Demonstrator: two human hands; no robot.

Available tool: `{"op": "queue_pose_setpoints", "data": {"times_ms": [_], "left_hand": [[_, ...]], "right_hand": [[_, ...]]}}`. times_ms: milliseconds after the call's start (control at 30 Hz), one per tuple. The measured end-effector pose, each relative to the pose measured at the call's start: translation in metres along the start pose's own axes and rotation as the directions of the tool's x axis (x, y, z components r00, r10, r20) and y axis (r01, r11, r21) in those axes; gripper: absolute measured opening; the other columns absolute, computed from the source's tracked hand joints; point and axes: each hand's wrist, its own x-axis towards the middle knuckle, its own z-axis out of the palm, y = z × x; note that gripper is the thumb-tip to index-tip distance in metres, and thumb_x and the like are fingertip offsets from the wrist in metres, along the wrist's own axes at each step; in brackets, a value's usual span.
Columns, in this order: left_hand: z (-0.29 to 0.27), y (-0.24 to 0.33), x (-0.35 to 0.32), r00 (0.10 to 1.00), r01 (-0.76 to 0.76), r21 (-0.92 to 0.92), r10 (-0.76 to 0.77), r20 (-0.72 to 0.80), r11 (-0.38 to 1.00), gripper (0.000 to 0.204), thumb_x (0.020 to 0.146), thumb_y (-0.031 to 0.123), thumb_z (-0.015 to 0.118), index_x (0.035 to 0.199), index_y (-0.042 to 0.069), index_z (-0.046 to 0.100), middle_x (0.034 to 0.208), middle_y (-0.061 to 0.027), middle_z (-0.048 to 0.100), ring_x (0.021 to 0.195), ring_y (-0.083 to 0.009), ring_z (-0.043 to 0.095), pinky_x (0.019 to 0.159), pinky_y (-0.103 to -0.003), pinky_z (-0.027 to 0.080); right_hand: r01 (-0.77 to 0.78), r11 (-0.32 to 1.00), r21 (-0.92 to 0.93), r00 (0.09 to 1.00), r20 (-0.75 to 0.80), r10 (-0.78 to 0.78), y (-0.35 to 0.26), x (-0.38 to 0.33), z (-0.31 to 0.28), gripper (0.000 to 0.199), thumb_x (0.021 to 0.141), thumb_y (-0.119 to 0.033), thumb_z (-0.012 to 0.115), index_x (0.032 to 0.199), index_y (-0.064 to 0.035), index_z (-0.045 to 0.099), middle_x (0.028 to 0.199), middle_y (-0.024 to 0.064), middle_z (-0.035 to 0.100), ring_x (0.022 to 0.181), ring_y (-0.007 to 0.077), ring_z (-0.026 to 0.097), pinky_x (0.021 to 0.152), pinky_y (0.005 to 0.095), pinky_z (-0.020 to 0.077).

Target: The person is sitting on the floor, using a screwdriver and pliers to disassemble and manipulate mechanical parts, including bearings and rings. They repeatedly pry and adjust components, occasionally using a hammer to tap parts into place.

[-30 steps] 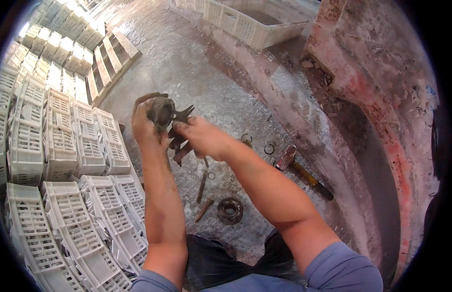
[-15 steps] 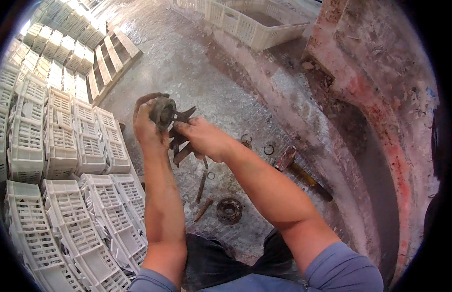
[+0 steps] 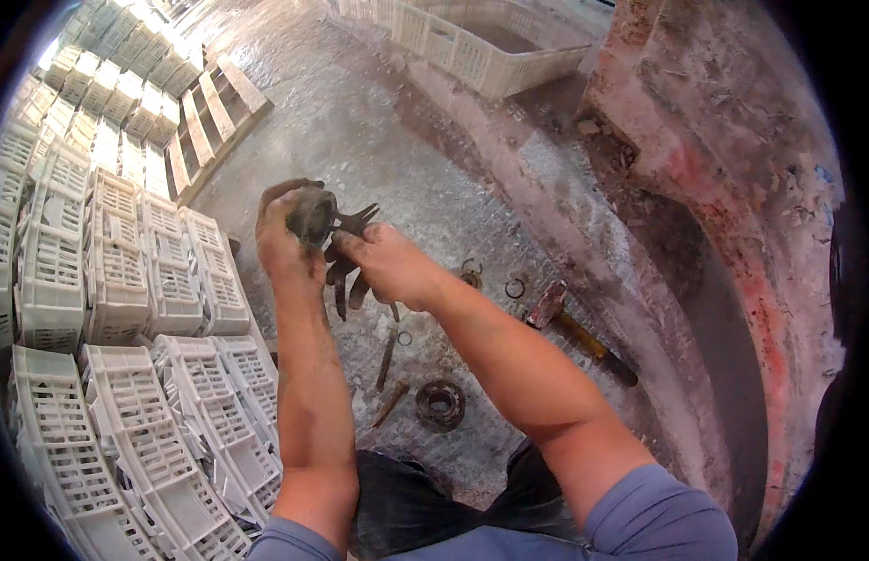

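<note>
At the far left, stacks of white slatted plastic crates [image 3: 126, 280] fill the floor, with a wooden pallet [image 3: 210, 122] beyond them. Just right of the crates, the left hand [image 3: 283, 245] is clenched around a dark, greasy round metal part [image 3: 313, 213], held up above the wet concrete floor [image 3: 378, 122]. The right hand [image 3: 389, 266] meets it from the right, grasping the same part where dark prongs stick out; what those prongs are is hard to tell. Below the hands on the floor lie a bearing-like ring [image 3: 440, 404] and thin rods [image 3: 387, 360]. Further right sit two small metal rings [image 3: 515, 288] and a hammer [image 3: 584, 335], near a reddish curved wall [image 3: 733, 215].
</note>
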Motion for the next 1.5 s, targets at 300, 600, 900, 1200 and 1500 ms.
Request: {"op": "queue_pose_setpoints", "data": {"times_ms": [300,600,900,1200,1500], "left_hand": [[-0.008,-0.009,-0.002,0.999,0.031,0.031,-0.030,-0.035,0.999,0.022,0.089,0.012,0.050,0.101,-0.002,0.060,0.094,-0.0162,0.065,0.084,-0.0242,0.066,0.074,-0.033,0.056],[-0.007,-0.019,0.003,0.990,0.121,0.001,-0.121,-0.078,0.993,0.024,0.087,0.015,0.052,0.101,-0.002,0.060,0.092,-0.0153,0.065,0.081,-0.0245,0.065,0.073,-0.034,0.055],[-0.011,-0.025,0.007,0.986,0.141,0.016,-0.139,-0.095,0.990,0.022,0.089,0.012,0.049,0.101,-0.002,0.059,0.091,-0.0144,0.064,0.081,-0.0235,0.065,0.071,-0.033,0.055],[-0.025,-0.039,0.014,0.994,-0.112,0.299,0.106,0.034,0.948,0.022,0.089,0.013,0.051,0.101,-0.004,0.060,0.095,-0.0176,0.066,0.084,-0.0284,0.066,0.076,-0.038,0.054],[-0.016,-0.034,0.010,0.996,0.083,0.094,-0.080,-0.031,0.992,0.027,0.090,0.016,0.051,0.107,-0.004,0.058,0.096,-0.0185,0.065,0.084,-0.0286,0.065,0.076,-0.038,0.054]], "right_hand": [[-0.031,0.978,-0.208,0.997,-0.079,0.015,-0.013,-0.009,0.000,0.040,0.098,-0.031,0.048,0.090,0.0050,0.063,0.070,0.0093,0.060,0.049,0.0178,0.053,0.046,0.0344,0.0423],[-0.026,0.972,-0.235,0.993,-0.118,-0.002,0.008,0.005,-0.003,0.039,0.098,-0.030,0.048,0.084,0.0049,0.061,0.066,0.0104,0.056,0.049,0.0191,0.052,0.046,0.0357,0.0415],[0.043,0.955,-0.295,0.988,-0.130,-0.084,0.011,0.003,-0.004,0.037,0.097,-0.027,0.048,0.088,0.0059,0.063,0.070,0.0151,0.060,0.055,0.0234,0.055,0.053,0.0396,0.0444],[0.103,0.935,-0.339,0.973,-0.163,-0.166,0.021,0.013,-0.003,0.038,0.096,-0.027,0.049,0.092,0.0079,0.063,0.074,0.0192,0.063,0.067,0.0275,0.059,0.065,0.0429,0.0469],[0.108,0.932,-0.345,0.975,-0.144,-0.167,0.025,0.017,-0.005,0.038,0.096,-0.027,0.047,0.091,0.0076,0.063,0.076,0.0229,0.063,0.067,0.0317,0.062,0.063,0.0418,0.0468]]}}
